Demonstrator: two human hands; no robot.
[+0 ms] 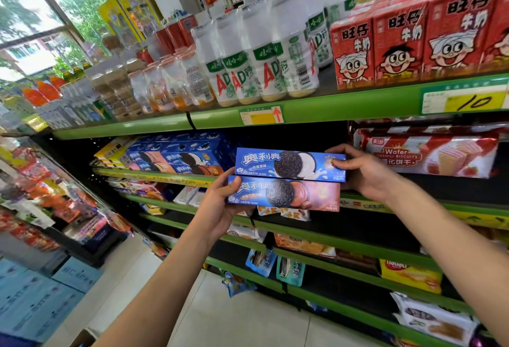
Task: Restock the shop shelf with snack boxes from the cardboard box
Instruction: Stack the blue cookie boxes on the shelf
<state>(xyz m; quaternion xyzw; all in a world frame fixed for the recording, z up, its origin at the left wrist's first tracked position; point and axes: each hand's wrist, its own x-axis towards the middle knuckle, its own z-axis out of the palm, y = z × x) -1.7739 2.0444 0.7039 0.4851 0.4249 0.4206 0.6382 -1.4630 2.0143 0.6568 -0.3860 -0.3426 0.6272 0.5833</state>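
Both hands hold two stacked cookie boxes before the shelf (165, 178), the left hand (220, 203) gripping the lower box (286, 195), the right hand (360, 170) pinching the top box (286, 164), perhaps steadying both, beside shelved boxes (176, 159).

Two long blue cookie boxes are stacked flat, fronts facing out, just before the second shelf (154, 177). The upper box (289, 164) shows a dark cookie with white cream; the lower box (283, 193) shows one with brown cream. More blue boxes (179, 158), apparently the same brand, sit stacked on that shelf to the left.
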